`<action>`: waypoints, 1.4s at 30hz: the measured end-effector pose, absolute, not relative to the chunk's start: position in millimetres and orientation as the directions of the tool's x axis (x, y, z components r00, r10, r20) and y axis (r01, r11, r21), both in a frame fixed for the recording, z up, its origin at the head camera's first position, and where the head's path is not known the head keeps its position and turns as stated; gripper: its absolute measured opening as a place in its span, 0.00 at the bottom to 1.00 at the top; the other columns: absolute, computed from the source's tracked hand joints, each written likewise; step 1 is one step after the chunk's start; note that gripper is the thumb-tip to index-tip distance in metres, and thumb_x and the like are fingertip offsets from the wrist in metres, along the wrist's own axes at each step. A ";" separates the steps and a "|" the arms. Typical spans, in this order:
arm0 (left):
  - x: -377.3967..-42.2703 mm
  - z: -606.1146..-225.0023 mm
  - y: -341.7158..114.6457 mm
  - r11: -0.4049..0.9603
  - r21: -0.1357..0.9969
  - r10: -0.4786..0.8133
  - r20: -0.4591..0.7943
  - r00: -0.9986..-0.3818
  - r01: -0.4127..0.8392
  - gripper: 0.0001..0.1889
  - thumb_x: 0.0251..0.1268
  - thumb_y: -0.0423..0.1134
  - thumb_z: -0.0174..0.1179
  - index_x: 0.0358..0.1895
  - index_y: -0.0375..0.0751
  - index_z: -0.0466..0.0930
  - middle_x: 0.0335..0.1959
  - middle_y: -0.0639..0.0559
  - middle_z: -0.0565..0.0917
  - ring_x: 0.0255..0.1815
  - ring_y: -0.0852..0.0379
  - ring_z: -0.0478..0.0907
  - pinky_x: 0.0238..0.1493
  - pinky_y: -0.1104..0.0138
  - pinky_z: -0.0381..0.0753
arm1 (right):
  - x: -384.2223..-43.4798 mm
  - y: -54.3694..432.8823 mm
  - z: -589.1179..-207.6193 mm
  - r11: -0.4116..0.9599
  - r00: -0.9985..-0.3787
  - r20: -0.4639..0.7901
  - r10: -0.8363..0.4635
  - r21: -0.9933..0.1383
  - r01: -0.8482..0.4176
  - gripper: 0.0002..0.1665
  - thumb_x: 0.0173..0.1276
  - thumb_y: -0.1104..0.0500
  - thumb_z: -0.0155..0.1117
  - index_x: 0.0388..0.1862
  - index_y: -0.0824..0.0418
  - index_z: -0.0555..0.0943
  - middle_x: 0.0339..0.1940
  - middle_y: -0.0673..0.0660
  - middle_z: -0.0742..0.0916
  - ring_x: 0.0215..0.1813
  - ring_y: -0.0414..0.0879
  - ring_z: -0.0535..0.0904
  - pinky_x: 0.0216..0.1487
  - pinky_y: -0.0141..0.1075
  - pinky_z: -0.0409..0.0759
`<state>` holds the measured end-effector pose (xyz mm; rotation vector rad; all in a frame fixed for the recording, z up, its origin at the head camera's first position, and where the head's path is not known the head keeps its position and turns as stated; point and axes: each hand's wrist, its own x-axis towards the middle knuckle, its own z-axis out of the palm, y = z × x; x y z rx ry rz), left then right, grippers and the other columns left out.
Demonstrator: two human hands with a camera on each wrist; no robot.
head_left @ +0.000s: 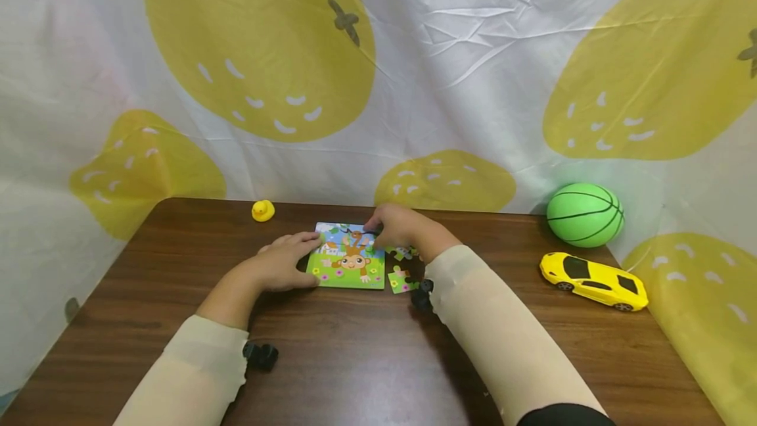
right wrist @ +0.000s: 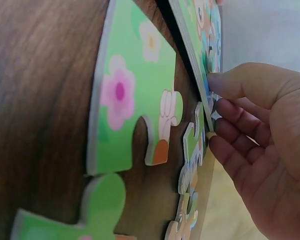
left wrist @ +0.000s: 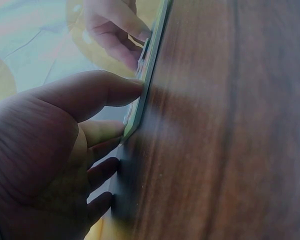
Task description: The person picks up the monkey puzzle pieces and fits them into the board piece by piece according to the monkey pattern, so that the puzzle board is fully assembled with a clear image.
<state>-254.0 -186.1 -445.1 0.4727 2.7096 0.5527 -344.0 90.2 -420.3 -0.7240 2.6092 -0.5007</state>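
A jigsaw board [head_left: 345, 275] with a cartoon monkey picture lies flat on the table. My left hand [head_left: 285, 261] is at its left side, thumb near the lower left corner and index finger near the upper left, both fairly straight against the board's edge in the left wrist view. Over the upper right corner, my right hand [head_left: 397, 225] pinches a thin puzzle piece [left wrist: 144, 52] between thumb and curled fingers, close above the board; the fingers hide much of it. Loose puzzle pieces lie right of the board, among them a green one with a pink flower [right wrist: 120, 92].
A yellow rubber duck [head_left: 263, 210] sits at the table's back left. Toward the right stand a green ball [head_left: 585, 214] and a yellow toy car [head_left: 593, 281]. A white curtain with yellow fruit print [head_left: 449, 104] hangs behind the brown wooden table [head_left: 349, 354].
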 end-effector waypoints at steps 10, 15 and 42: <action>-254.4 -445.7 -186.5 0.872 0.423 0.375 -0.256 -0.891 0.246 0.48 0.65 0.59 0.66 0.87 0.50 0.59 0.90 0.47 0.56 0.89 0.33 0.51 0.79 0.26 0.55 | -343.6 93.2 -421.3 0.782 -0.791 -0.236 -0.565 -0.461 -0.420 0.32 0.67 0.57 0.75 0.70 0.57 0.84 0.68 0.57 0.85 0.70 0.53 0.81 0.72 0.48 0.80; -253.5 -444.4 -185.9 0.873 0.425 0.373 -0.261 -0.890 0.241 0.49 0.65 0.59 0.67 0.87 0.50 0.59 0.90 0.47 0.56 0.89 0.33 0.50 0.79 0.26 0.54 | -341.7 93.8 -421.8 0.762 -0.782 -0.207 -0.588 -0.468 -0.448 0.32 0.70 0.51 0.75 0.72 0.55 0.83 0.68 0.56 0.85 0.70 0.53 0.81 0.72 0.48 0.80; -254.1 -444.4 -186.3 0.873 0.422 0.377 -0.268 -0.887 0.243 0.48 0.65 0.59 0.67 0.87 0.50 0.59 0.90 0.47 0.55 0.89 0.33 0.50 0.79 0.26 0.55 | -335.0 91.9 -426.9 0.743 -0.741 -0.142 -0.656 -0.296 -0.601 0.25 0.76 0.48 0.71 0.68 0.54 0.86 0.60 0.55 0.85 0.60 0.50 0.80 0.67 0.46 0.80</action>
